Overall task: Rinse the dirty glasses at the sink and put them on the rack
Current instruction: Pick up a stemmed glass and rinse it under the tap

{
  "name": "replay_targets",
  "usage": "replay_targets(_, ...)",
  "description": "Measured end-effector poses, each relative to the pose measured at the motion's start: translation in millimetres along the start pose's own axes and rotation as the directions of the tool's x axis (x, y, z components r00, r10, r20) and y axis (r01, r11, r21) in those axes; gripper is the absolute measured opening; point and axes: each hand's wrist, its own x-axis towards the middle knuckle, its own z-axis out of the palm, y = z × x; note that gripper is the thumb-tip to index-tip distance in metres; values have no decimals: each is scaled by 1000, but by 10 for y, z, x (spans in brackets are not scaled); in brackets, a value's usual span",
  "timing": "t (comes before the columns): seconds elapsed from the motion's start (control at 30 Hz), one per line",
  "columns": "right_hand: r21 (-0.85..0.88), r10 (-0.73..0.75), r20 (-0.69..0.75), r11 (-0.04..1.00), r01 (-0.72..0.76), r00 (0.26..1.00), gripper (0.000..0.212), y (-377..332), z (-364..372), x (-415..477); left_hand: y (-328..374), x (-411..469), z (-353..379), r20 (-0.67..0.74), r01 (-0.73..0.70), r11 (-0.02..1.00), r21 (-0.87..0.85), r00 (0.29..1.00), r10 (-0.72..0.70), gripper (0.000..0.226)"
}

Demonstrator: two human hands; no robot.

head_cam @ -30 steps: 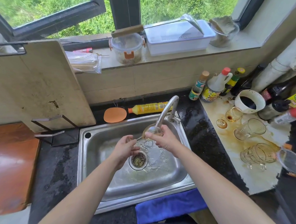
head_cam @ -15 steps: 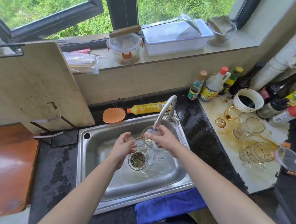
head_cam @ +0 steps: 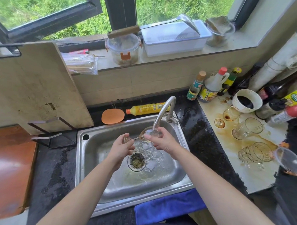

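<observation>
Clearly the wine glass (head_cam: 149,133) is light, thin, wet and slippery, so it likely wants holding at both bowl and foot. It lies sideways under the tap (head_cam: 163,111), over the sink (head_cam: 179,170). Right hand (head_cam: 161,143) is curled around its bowl; left hand (head_cam: 122,147) is closed on the foot end.

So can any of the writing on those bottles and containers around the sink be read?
None can be quoted with confidence.
Yellow bottle lying behind the sink: print and a barcode-like patch, too small to read.
Sauce bottles by the wall: colourful labels, blurred.
Bottle with a green and yellow label at the right edge: characters too blurred to read.
Containers on the windowsill: no writing visible.
</observation>
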Motion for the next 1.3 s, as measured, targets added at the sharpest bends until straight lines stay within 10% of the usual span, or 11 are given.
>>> replay_targets(0.9,53,86,-86,995,-82,993,65,16,-181,12,97,-20,202,44,-109,992,70,993,106,54)
replay_targets(1.1,-62,196,-85,977,-202,977,95,-19,-155,-14,130,13,232,31,-147,982,116,989,145,55)
replay_targets(1.3,73,101,-21,992,-99,995,70,6,-137,-34,146,-1,218,9,-145,980,133,989,145,50)
